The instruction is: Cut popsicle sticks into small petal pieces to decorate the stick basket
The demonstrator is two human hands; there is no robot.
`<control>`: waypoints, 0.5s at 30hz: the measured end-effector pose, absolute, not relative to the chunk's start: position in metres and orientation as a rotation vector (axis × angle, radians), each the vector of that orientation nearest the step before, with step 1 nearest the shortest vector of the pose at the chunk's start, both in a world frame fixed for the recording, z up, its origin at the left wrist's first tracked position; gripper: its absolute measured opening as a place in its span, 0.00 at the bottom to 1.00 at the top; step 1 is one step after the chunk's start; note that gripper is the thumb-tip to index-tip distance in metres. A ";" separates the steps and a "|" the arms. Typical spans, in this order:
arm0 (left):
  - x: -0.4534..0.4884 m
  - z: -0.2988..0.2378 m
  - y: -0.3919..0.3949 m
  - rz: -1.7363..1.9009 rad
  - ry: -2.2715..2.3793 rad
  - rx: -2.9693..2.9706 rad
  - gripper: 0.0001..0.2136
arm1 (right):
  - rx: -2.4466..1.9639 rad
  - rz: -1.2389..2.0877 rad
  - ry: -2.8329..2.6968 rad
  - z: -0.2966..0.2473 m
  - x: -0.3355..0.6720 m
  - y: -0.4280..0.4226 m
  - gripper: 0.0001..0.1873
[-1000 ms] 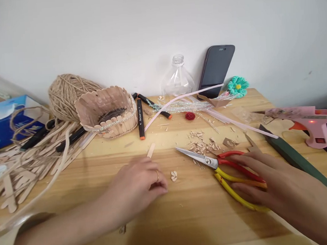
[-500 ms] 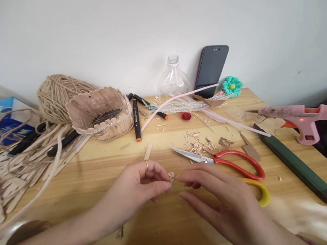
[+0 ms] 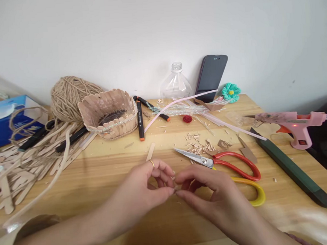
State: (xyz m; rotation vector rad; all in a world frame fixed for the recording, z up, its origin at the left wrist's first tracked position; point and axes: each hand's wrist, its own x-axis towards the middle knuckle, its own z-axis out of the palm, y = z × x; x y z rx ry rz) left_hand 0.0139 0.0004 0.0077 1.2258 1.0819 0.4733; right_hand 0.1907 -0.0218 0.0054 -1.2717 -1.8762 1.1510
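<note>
In the head view, my left hand (image 3: 154, 185) is closed in a pinch on a small pale wooden piece (image 3: 173, 175), mostly hidden by the fingertips. Fingertips of my right hand (image 3: 211, 188) meet the left ones there, thumb and index drawn together; what lies between them is too small to make out. Just beyond the right hand lie scissors (image 3: 196, 158) with one red and one yellow handle, blades pointing left. Wood shavings (image 3: 196, 144) are scattered behind the blades. A short craft stick (image 3: 150, 151) lies behind my left hand.
At left are a craft-stick basket (image 3: 110, 126), a twine ball (image 3: 72, 99), loose craft sticks (image 3: 23, 175) and a tissue box (image 3: 13, 123). Markers (image 3: 140, 120), a clear bottle top (image 3: 176, 85) and a phone (image 3: 212, 75) stand behind. A pink glue gun (image 3: 298, 123) and dark-green tool (image 3: 294, 168) are at right.
My right hand has moved left, its thumb and index closing from apart to meet my left fingertips. The small wooden piece is more hidden. The whole view has shifted slightly.
</note>
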 end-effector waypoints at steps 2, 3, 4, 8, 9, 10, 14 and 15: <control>0.016 0.010 0.000 0.467 1.103 1.268 0.07 | -1.294 1.203 -1.855 0.008 0.189 -0.021 0.04; 0.016 0.011 0.000 0.464 1.111 1.292 0.07 | -1.298 1.221 -1.847 0.010 0.189 -0.020 0.05; 0.016 0.011 0.000 0.458 1.117 1.321 0.06 | -1.300 1.230 -1.837 0.012 0.190 -0.020 0.05; 0.014 0.008 0.002 0.418 1.139 1.708 0.04 | -1.343 1.114 -1.857 0.016 0.201 -0.019 0.05; 0.013 0.005 0.003 0.410 1.140 1.873 0.04 | -1.374 1.039 -1.892 0.016 0.205 -0.019 0.05; 0.013 0.002 0.004 0.404 1.141 2.034 0.05 | -1.408 0.960 -1.937 0.015 0.210 -0.019 0.05; 0.014 -0.008 0.006 0.326 1.148 2.411 0.08 | -1.456 0.794 -2.138 0.009 0.223 -0.024 0.07; 0.015 -0.009 0.006 0.300 1.151 2.447 0.09 | -1.449 0.781 -2.169 0.008 0.224 -0.025 0.07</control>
